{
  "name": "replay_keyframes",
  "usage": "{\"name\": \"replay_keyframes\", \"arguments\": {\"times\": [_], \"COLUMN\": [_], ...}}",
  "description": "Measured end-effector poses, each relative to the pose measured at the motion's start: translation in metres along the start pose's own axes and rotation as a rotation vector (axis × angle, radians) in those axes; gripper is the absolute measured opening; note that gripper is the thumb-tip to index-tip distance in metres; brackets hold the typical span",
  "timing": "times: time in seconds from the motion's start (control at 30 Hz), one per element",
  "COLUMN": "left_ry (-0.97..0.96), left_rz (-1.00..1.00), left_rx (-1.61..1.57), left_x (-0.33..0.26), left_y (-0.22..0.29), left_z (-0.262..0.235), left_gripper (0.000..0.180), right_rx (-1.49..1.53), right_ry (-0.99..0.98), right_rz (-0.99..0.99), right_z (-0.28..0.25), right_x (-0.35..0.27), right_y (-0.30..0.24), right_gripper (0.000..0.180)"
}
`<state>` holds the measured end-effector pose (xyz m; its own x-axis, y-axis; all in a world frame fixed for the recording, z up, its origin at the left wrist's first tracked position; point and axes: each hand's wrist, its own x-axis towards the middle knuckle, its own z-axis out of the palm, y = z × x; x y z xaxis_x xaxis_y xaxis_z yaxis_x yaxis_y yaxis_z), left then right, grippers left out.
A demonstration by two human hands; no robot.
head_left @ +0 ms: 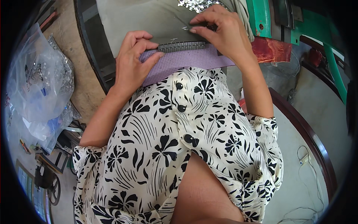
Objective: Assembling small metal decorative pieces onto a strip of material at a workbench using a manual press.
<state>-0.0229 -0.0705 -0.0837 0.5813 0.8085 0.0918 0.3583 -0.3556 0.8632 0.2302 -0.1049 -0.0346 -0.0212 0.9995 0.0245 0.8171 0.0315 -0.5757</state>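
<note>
A dark slotted strip (pixel 181 46) with a row of small metal pieces along it lies across a purple woven mat (pixel 164 71). The thumb and fingers of my left hand (pixel 131 61) close on the strip's left end. Farther right, my right hand (pixel 229 33) rests over a grey-green cloth (pixel 134 18), thumb and forefinger a little apart with nothing visible between their tips. Just left of those tips lie thin silver pieces (pixel 185 28). A few more slivers (pixel 173 39) sit at the strip's far edge. The curled fingers of my right hand are partly hidden.
At the far edge is a heap of shiny silver pieces (pixel 199 5). Green machine framing (pixel 260 18) and a red patterned sheet (pixel 274 50) stand to the right. Clear plastic bags (pixel 41 86) of metal bits hang at left. A cable (pixel 311 179) trails at lower right.
</note>
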Motion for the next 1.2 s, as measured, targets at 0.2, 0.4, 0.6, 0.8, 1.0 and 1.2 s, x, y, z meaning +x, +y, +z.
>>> {"name": "replay_keyframes", "arguments": {"times": [0.2, 0.4, 0.6, 0.8, 1.0, 1.2], "left_ry": [-0.037, -0.016, -0.002, -0.01, -0.002, 0.017], "left_rz": [-0.043, -0.021, 0.042, 0.057, 0.015, -0.003], "left_rx": [0.027, 0.048, 0.059, 0.095, 0.104, 0.103], "left_x": [-0.003, 0.0, 0.005, 0.006, 0.002, -0.001], "left_y": [0.005, 0.004, 0.004, 0.002, 0.0, 0.001], "left_z": [-0.001, -0.001, -0.003, -0.007, -0.011, -0.008], "left_gripper": [0.026, 0.025, 0.025, 0.025, 0.026, 0.027], "right_rx": [-0.11, -0.283, -0.228, 0.144, 0.641, 0.639], "right_ry": [-0.102, -0.128, -0.151, -0.157, -0.038, -0.084], "right_rz": [-0.115, -0.175, -0.158, 0.015, 0.298, 0.323], "right_z": [0.007, 0.008, 0.007, -0.007, 0.009, 0.005], "right_x": [0.012, 0.012, 0.005, -0.003, -0.009, -0.012], "right_y": [-0.01, -0.013, -0.005, -0.003, 0.013, 0.005], "right_gripper": [0.01, 0.009, 0.011, 0.007, 0.009, 0.019]}}
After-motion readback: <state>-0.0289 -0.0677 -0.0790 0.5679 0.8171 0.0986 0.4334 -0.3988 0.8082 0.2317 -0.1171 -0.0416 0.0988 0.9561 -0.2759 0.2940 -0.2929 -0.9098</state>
